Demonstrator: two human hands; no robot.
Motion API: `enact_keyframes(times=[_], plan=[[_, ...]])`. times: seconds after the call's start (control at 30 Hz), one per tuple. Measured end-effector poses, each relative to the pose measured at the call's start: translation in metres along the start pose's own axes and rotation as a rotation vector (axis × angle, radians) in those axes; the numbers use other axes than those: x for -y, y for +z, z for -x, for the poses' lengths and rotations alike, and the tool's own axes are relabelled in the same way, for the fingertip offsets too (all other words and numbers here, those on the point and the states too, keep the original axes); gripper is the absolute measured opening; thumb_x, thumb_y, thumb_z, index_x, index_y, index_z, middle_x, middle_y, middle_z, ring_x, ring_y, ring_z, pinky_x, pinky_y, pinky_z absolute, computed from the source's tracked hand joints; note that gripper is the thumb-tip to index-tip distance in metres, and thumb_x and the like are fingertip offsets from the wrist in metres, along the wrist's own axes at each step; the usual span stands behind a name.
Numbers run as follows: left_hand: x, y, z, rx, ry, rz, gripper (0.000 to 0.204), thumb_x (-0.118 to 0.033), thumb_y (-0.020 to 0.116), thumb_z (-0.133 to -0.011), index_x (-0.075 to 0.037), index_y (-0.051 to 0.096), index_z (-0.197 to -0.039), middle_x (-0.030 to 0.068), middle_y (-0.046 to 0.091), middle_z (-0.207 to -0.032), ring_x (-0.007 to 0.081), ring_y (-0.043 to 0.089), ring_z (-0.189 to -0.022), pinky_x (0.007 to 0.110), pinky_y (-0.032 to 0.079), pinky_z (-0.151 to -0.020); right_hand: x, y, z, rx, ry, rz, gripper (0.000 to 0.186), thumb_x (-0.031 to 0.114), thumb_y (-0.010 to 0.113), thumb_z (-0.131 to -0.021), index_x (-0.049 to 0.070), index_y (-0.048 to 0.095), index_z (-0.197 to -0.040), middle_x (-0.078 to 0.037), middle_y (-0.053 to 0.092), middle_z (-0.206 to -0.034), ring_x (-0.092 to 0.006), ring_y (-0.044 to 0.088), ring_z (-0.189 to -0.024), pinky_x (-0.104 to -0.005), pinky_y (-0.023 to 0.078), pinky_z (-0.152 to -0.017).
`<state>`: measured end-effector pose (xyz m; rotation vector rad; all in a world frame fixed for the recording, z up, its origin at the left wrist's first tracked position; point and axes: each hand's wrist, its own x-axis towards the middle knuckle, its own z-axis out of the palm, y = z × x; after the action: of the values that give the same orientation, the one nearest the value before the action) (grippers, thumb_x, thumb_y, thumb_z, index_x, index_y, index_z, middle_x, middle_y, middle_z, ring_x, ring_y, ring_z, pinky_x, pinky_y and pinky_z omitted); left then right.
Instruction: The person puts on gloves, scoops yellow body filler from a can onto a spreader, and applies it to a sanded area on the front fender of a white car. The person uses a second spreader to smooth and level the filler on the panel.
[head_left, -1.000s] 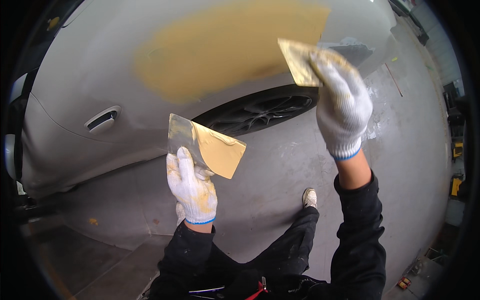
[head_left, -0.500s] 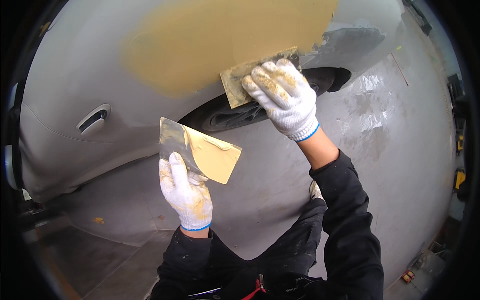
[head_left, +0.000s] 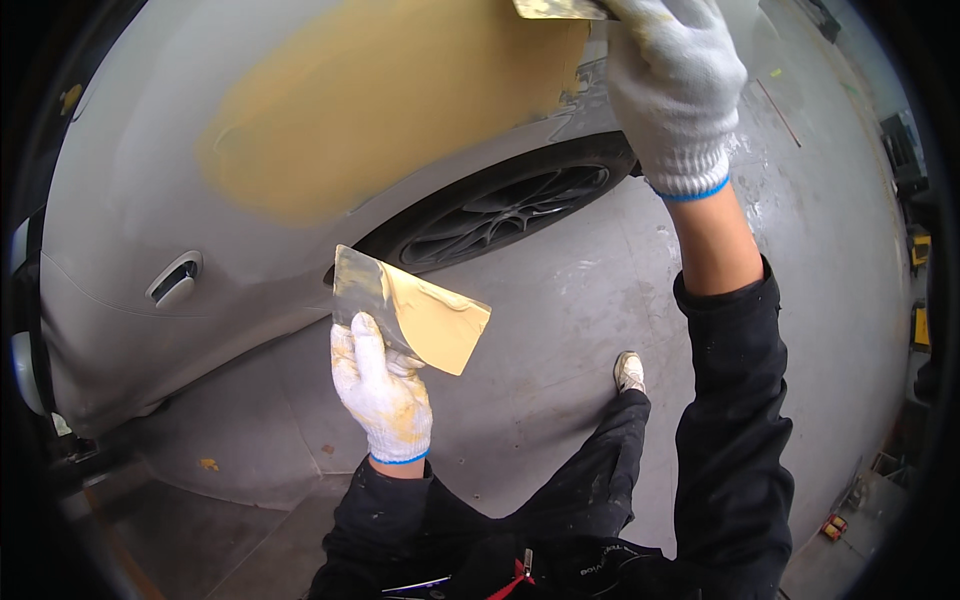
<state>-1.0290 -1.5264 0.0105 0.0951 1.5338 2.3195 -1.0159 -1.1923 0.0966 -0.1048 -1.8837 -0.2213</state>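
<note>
My left hand point(head_left: 383, 395), in a white knit glove stained with yellow, grips a flat putty spreader point(head_left: 362, 285). A thick layer of pale yellow body filler point(head_left: 440, 318) covers the right part of its blade. My right hand point(head_left: 680, 85), gloved too, is closed on a second putty spreader point(head_left: 562, 8), which the top edge of the picture partly cuts off. It is up by the right end of a wide yellow-tan filler patch point(head_left: 390, 110) on the grey car body point(head_left: 120, 180). My right fingertips are out of the picture.
Below the patch is the car's wheel point(head_left: 510, 215) with dark spokes. A door handle point(head_left: 175, 280) sits on the panel to the left. My shoe point(head_left: 629, 372) stands on the grey floor point(head_left: 540, 400). Yellow and dark items point(head_left: 920, 325) line the far right side.
My right hand has moved up and to the right with its spreader, away from the wheel arch, uncovering more of the wheel. My left hand holds nearly the same place.
</note>
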Motion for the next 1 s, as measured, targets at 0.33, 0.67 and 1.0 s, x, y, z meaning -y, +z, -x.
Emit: enact_keyframes(times=[0.33,0.67,1.0], plan=[[0.040,-0.005,-0.024,-0.016,0.065,-0.127,0.048,0.005,0.065,-0.103,0.006,0.053,-0.149,0.0189,0.062,-0.137,0.0274,0.066,-0.121,0.035,0.057,-0.098,0.044,0.038,0.163,0.084,-0.010,-0.233,0.028,0.021,0.086,-0.083,0.021,0.085,-0.111,0.000,0.077,-0.110,-0.0245,0.074,-0.108,-0.0456,0.062,-0.099],[-0.018,0.085,0.021,0.139,0.116,-0.224,0.026,-0.015,0.053,-0.115,-0.002,0.061,-0.136,0.0060,0.069,-0.119,0.0101,0.066,-0.102,0.026,0.056,-0.087,0.076,-0.142,0.065,0.198,1.293,-1.236,0.041,-0.015,0.071,-0.089,0.001,0.078,-0.126,-0.016,0.077,-0.124,-0.0252,0.074,-0.113,-0.0343,0.058,-0.098],[0.002,0.237,0.058,0.052,0.292,-0.183,0.009,-0.009,0.057,-0.113,-0.005,0.059,-0.105,0.0006,0.065,-0.094,0.0059,0.062,-0.078,0.023,0.049,-0.066,-0.104,-0.235,0.105,0.243,0.650,-0.656,0.047,-0.014,0.067,-0.078,0.007,0.076,-0.119,-0.014,0.079,-0.110,-0.0341,0.078,-0.101,-0.0415,0.064,-0.091]])
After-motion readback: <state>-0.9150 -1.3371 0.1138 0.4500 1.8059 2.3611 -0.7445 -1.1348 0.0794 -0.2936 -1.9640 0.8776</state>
